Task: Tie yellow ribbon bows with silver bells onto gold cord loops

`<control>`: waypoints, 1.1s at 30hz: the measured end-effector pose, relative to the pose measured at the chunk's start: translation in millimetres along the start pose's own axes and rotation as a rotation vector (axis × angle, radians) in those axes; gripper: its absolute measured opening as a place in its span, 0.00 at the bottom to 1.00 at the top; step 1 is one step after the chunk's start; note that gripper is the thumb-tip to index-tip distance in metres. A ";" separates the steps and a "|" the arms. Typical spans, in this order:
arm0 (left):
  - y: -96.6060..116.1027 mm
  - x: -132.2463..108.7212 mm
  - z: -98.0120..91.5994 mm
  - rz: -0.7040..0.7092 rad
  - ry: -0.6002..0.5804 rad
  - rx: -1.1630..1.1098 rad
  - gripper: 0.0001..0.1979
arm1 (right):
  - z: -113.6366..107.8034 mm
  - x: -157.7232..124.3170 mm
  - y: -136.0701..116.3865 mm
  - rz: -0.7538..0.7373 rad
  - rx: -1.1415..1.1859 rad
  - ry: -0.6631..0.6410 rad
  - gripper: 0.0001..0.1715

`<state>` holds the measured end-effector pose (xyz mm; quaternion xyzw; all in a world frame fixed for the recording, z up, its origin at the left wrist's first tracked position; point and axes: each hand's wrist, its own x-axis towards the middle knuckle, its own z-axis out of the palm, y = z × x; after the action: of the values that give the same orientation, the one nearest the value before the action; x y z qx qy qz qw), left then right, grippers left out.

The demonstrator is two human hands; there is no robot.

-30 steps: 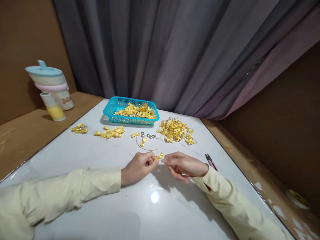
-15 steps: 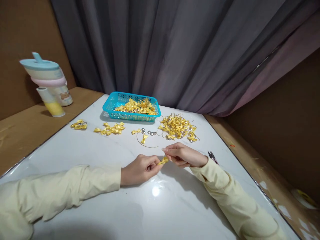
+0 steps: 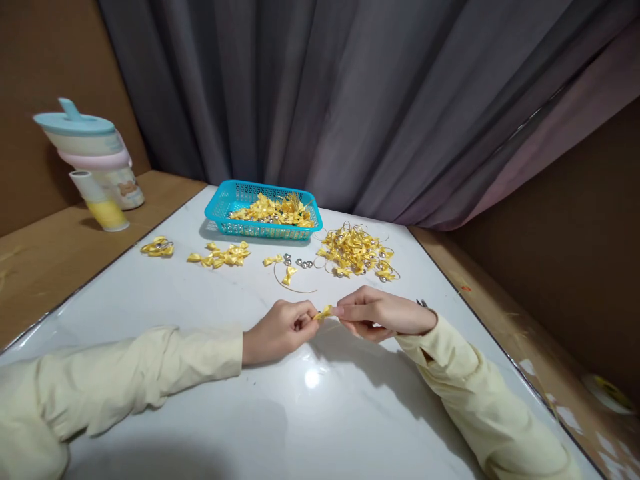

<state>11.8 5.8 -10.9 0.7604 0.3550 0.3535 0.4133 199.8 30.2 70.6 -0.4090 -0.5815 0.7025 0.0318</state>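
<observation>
Between my two hands is a small yellow ribbon bow, raised a little above the white table. My left hand pinches the bow's left end, where a tiny silvery piece shows. The fingers of my right hand are closed at the bow's right end; a thin strand seems to run there, too fine to make out well. Just beyond my hands lie a loose yellow bow, a curved golden cord and several silver beads.
A blue basket of yellow bows stands at the back. Bows with cords form a pile on the right; more bows lie left. Scissors show partly behind my right wrist. A tumbler and a spool stand far left.
My right hand has moved slightly right and its fingertips have come down to the bow's end. The left hand has stayed almost in place, still pinching the bow.
</observation>
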 end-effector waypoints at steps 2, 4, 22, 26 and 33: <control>-0.6 -0.7 -0.1 0.035 -0.035 0.011 0.07 | 1.4 2.8 2.2 -0.040 0.034 -0.013 0.20; -1.2 -2.5 0.2 0.106 -0.069 0.032 0.07 | 1.4 8.7 6.7 -0.074 0.084 0.019 0.18; -1.3 -2.6 0.7 0.049 0.073 0.020 0.10 | -15.4 8.4 10.0 0.029 -0.018 0.011 0.17; -1.5 -1.0 0.6 -0.030 0.074 -0.018 0.11 | -9.4 3.3 4.8 0.074 -0.103 -0.034 0.19; -0.6 1.1 0.3 -0.016 0.012 -0.024 0.09 | 6.7 0.4 1.8 0.051 -0.139 -0.085 0.19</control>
<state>12.4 6.9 -11.3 0.7503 0.3593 0.3589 0.4232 196.2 24.6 68.7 -0.3947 -0.6191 0.6778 -0.0390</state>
